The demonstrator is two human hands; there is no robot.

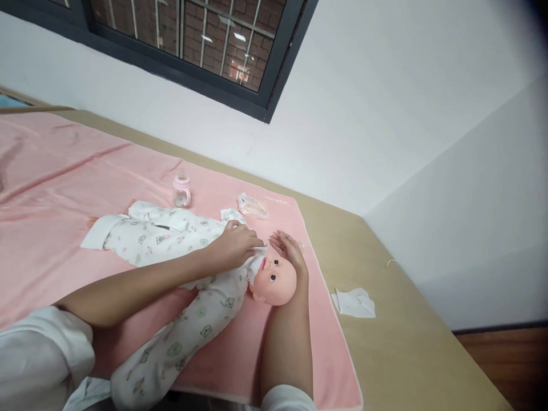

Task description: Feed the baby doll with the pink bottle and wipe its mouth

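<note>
A bald baby doll (280,285) in white patterned clothes (175,234) lies on its back across a pink blanket (55,165). Its head rests against my right wrist and forearm. My left hand (237,245) is over the doll's upper chest, its fingers closed on a white cloth (256,262) at the chin and mouth. Beyond the far side of the head, my right hand (290,249) curves with its fingers stretched out and nothing visible in them.
Behind the doll stand a pink-handled baby bottle (182,191) and a small clear packet (252,206). A crumpled white tissue (355,302) lies on the tan surface (402,342) to the right. A wall (334,125) and a barred window (192,34) rise behind.
</note>
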